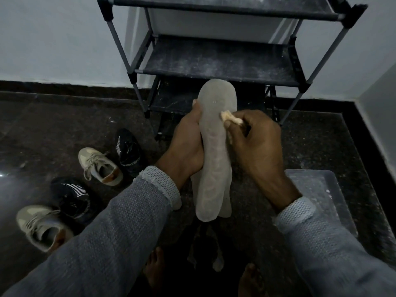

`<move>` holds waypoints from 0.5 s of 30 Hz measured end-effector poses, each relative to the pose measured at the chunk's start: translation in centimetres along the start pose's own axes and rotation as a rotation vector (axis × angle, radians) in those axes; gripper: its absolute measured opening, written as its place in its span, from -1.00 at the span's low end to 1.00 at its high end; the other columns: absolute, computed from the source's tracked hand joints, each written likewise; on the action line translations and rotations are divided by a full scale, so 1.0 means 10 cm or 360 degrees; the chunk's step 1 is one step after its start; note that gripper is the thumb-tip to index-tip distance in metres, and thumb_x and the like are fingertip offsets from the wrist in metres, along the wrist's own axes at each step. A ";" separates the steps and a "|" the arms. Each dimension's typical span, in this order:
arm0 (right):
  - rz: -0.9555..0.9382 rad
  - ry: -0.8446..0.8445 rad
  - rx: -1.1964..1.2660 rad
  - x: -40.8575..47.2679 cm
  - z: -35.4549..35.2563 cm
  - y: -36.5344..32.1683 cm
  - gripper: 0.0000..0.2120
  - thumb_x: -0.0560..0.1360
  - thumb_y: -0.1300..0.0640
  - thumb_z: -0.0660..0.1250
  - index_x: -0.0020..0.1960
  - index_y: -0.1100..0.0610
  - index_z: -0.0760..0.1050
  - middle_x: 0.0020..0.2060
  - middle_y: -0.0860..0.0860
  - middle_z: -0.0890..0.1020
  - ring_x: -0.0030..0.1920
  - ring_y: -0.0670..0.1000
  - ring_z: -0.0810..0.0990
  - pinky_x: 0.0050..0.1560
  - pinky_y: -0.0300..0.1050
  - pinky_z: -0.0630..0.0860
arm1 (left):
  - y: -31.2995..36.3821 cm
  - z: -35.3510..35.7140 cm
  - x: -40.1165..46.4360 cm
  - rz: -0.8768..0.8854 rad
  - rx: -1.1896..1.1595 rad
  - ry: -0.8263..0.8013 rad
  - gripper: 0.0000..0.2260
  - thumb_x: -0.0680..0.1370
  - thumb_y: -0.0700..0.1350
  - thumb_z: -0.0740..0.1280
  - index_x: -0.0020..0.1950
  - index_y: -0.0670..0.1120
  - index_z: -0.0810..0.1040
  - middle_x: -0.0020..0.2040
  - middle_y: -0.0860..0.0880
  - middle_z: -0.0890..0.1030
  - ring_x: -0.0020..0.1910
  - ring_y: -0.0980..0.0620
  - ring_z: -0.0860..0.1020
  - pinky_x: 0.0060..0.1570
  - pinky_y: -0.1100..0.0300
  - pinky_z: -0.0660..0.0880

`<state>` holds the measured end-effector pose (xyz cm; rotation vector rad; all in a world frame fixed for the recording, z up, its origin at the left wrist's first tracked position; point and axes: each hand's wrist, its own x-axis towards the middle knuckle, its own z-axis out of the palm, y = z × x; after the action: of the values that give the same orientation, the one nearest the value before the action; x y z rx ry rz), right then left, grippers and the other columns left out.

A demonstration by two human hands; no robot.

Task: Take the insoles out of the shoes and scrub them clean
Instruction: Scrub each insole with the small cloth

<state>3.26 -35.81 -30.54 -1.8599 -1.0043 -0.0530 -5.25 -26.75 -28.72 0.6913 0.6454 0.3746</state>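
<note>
Two hands work a grey insole [214, 146] held upright before a shoe rack [222, 63]: the left hand [188, 144] grips its left edge, while the right hand [255, 144] pinches a pale scrap of cloth [231, 118] against its upper right side. The insole is long, dull and faintly mottled; four shoes [98, 166] sit on the floor to the left.

Insole [215, 151]: pale grey, faint mottling. Cloth [232, 119] against it: cream-yellow. Sleeves [132, 213]: grey open-weave knit, lighter cuffs. Two shoes [98, 166] at left: beige, beige laces, tan lining. Two others [74, 198]: black with white stripes. Rack [218, 61]: black shelves, grey poles, white dust specks. Floor [53, 129]: dark speckled stone. Wall [53, 39]: pale blue-grey.
</note>
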 end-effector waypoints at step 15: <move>0.0019 -0.0129 0.0101 -0.04 0.02 -0.11 -0.91 0.52 0.15 0.38 -0.08 0.16 0.63 -0.21 -0.05 0.60 -0.19 -0.10 0.56 -0.12 -0.21 0.51 | 0.00 0.10 -0.07 -0.0148 0.0043 0.0067 -0.42 0.65 0.16 0.00 0.40 -0.29 0.36 0.07 -0.22 0.58 -0.07 -0.10 0.61 -0.08 0.06 0.60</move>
<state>2.22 -35.67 -30.04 -1.8223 -1.0386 0.0612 -5.06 -27.56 -27.79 0.6776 0.7212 0.2955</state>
